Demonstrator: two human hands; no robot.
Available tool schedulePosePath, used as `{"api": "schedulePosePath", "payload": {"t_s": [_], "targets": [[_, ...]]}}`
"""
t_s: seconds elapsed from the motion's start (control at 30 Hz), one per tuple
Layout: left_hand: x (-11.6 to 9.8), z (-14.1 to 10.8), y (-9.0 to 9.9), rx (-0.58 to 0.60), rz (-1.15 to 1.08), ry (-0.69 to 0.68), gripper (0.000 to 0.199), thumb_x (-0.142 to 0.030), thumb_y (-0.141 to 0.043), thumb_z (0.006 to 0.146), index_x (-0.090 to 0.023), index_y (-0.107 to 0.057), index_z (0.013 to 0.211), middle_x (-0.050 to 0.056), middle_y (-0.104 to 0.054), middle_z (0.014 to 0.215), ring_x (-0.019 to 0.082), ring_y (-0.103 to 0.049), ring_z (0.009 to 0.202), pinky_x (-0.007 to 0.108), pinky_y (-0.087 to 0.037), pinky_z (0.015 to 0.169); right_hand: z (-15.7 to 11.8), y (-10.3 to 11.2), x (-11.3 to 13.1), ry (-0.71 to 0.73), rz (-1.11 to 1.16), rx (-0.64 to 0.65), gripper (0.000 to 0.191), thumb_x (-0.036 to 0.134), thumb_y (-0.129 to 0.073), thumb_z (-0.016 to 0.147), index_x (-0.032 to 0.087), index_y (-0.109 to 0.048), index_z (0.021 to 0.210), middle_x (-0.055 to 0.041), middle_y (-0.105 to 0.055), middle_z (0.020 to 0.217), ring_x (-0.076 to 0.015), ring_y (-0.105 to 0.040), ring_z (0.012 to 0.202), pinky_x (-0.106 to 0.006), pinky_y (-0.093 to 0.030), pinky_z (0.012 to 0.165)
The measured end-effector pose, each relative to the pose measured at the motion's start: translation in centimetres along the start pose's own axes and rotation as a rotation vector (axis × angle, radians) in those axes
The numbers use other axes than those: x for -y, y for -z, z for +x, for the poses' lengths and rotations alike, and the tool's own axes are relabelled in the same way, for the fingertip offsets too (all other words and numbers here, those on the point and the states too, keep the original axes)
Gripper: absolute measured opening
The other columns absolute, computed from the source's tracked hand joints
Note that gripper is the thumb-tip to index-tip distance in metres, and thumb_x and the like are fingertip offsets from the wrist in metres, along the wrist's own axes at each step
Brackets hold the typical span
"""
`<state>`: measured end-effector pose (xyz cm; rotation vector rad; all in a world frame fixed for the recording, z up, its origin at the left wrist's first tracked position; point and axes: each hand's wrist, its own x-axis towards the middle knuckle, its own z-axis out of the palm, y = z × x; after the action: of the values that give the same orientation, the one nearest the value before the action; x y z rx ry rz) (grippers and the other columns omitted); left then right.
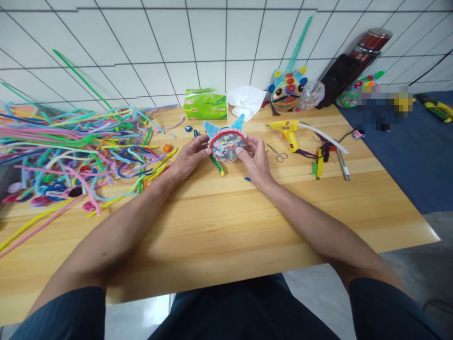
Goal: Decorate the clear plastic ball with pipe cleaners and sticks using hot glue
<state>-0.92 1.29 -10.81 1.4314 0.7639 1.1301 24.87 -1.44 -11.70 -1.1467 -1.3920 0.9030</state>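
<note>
Between both hands is a round clear plastic ornament (228,145) with a red and pink fuzzy band across its top and two light blue pointed ears. My left hand (193,155) is closed on its left side, thumb on the front. On the right edge, my right hand (255,157) grips it, thumb pressed against the clear front. Below the ornament, a green tool handle with a yellow tip (218,166) lies partly hidden. Small scissors (278,153) lie to the right of my right hand, and a yellow glue gun (287,132) is behind them.
Tangled pipe cleaners (78,151) heap over the table's left side. Against the tiled wall stand a green tissue pack (205,105), a finished-looking colourful animal head (288,92) and a red flask (371,47). A utility knife (343,165) and yellow-handled pliers (319,164) lie right.
</note>
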Motion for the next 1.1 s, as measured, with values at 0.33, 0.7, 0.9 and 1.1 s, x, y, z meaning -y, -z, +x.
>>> {"api": "schedulePosePath", "payload": {"t_s": [0.33,0.7,0.9,1.1], "targets": [[0.4,-0.3,0.5,-0.049,0.048,0.019,0.059,-0.053,-0.102,0.089,-0.030,-0.082,0.139,0.006,-0.086,0.142,0.031,-0.080,0.134,0.049,-0.063,0.123,-1.0,-1.4,0.1,0.056,-0.113,-0.064,0.057,0.058,-0.080,0.099,0.027,-0.054,0.140,-0.0156,-0.071,0.142,-0.0304,-0.077,0.123,-0.055,-0.071,0.109],[-0.3,-0.4,-0.1,-0.067,0.041,0.025,0.060,-0.051,-0.104,0.085,-0.029,-0.084,0.137,0.007,-0.087,0.142,0.035,-0.080,0.137,0.051,-0.065,0.121,-0.8,-0.7,0.1,0.175,-0.163,-0.032,0.044,0.063,-0.074,0.104,0.029,-0.061,0.130,-0.0115,-0.073,0.131,-0.0289,-0.076,0.118,-0.051,-0.071,0.102],[0.1,-0.4,0.1,-0.106,0.038,0.034,0.059,-0.051,-0.107,0.081,-0.029,-0.085,0.131,0.005,-0.088,0.136,0.029,-0.084,0.122,0.050,-0.066,0.117,-0.9,-0.8,0.2,0.135,-0.152,-0.026,0.049,0.062,-0.074,0.103,0.029,-0.059,0.135,-0.0131,-0.073,0.135,-0.0302,-0.077,0.119,-0.053,-0.072,0.101],[0.2,-0.2,0.0,-0.096,0.052,0.023,0.066,-0.055,-0.108,0.078,-0.027,-0.084,0.133,0.007,-0.088,0.137,0.030,-0.082,0.126,0.050,-0.064,0.119,-0.9,-0.4,0.3,0.120,-0.130,-0.020,0.054,0.070,-0.073,0.103,0.028,-0.060,0.135,-0.0135,-0.074,0.137,-0.0301,-0.077,0.120,-0.056,-0.073,0.106]]}}
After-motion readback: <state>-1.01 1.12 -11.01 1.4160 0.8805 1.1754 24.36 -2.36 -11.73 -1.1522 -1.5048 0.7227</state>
